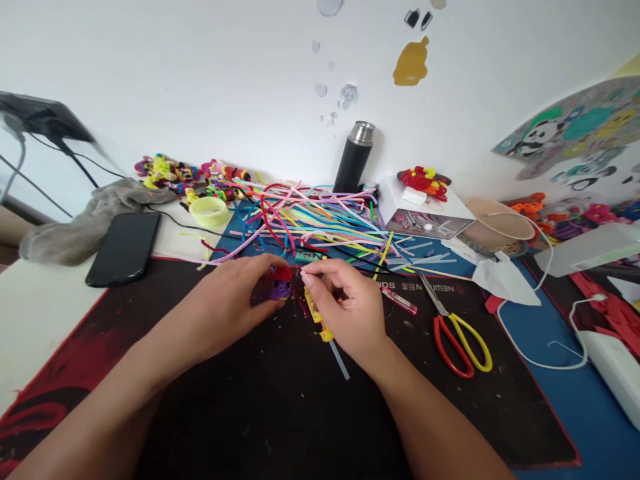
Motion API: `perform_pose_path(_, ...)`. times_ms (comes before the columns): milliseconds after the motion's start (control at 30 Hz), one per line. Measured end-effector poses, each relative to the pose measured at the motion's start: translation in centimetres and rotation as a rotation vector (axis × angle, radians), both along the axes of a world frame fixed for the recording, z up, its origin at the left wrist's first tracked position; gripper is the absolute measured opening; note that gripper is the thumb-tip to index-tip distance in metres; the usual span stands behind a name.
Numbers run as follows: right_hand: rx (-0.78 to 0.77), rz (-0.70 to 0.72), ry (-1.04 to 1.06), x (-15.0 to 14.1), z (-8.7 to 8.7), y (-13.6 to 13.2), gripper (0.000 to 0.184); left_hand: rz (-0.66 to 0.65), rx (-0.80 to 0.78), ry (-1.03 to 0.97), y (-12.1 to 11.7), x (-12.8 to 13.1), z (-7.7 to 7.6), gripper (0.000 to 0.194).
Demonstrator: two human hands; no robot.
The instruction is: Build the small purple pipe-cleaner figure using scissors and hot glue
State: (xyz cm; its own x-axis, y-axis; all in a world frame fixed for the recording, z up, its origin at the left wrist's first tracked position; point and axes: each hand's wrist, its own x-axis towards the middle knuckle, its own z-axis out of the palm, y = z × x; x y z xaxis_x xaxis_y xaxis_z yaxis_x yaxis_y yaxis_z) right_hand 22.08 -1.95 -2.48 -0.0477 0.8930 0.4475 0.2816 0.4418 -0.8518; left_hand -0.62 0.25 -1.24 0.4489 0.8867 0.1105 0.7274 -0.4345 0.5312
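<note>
My left hand (235, 287) is closed around a small fuzzy figure (281, 287), red on top and purple below, partly hidden by my fingers. Close beside it, my right hand (350, 303) has its thumb and forefinger pinched together. Whatever sits in that pinch is too small to make out. Under the right hand shows a yellow object (325, 330) with a translucent stick (340, 361) poking out toward me; it looks like a small glue gun, and I cannot tell whether the hand touches it. Dark red fuzzy strands (301, 303) lie between the hands.
Behind my hands is a heap of coloured pipe cleaners (320, 213). Scissors (455, 333) lie at the right on the black mat (240, 413). A phone (125, 248), yellow tape roll (209, 212), black flask (354, 159), white box (425, 213) and white cable (540, 365) surround the area.
</note>
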Motion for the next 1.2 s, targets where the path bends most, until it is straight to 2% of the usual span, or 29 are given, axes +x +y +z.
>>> perform_pose_path(200, 0.010, 0.025, 0.026, -0.1, 0.1, 0.0, 0.011, -0.016, 0.066, 0.226, 0.7, -0.7, -1.5, 0.041)
perform_pose_path(400, 0.008, 0.029, 0.025, -0.1, 0.0, -0.1, 0.012, -0.057, -0.016, 0.346, 1.4, -1.0, -1.9, 0.038)
perform_pose_path(567, 0.001, 0.022, 0.004, -0.2, -0.3, 0.0, 0.013, -0.073, -0.064, 0.375, 1.7, -1.3, -2.2, 0.036)
perform_pose_path(667, -0.013, 0.020, 0.004, -0.2, -0.4, 0.0, 0.013, -0.080, -0.058, 0.345, 2.0, -2.2, -2.7, 0.044)
perform_pose_path(767, -0.011, 0.020, 0.007, -0.3, -0.4, 0.0, 0.013, -0.050, -0.032, 0.244, 2.2, -2.8, -2.4, 0.062)
perform_pose_path(833, -0.006, 0.020, -0.003, -0.3, -0.5, 0.0, 0.012, 0.012, 0.003, 0.096, 2.1, -2.5, -1.4, 0.068)
perform_pose_path(867, -0.003, 0.019, -0.012, -0.2, -0.5, 0.0, 0.012, 0.053, -0.007, -0.005, 1.9, -2.2, -0.7, 0.065)
perform_pose_path(933, 0.004, 0.018, -0.034, -0.2, -0.6, -0.1, 0.012, 0.096, -0.135, -0.213, 1.4, -1.2, 0.7, 0.056)
perform_pose_path(1033, 0.024, 0.025, -0.070, -0.1, -0.6, -0.1, 0.014, 0.037, -0.305, -0.381, 0.8, 0.2, 2.2, 0.045)
perform_pose_path(1200, 0.076, 0.043, -0.145, 0.0, -0.5, -0.1, 0.012, 0.041, -0.384, -0.503, 0.5, 0.9, 2.8, 0.040)
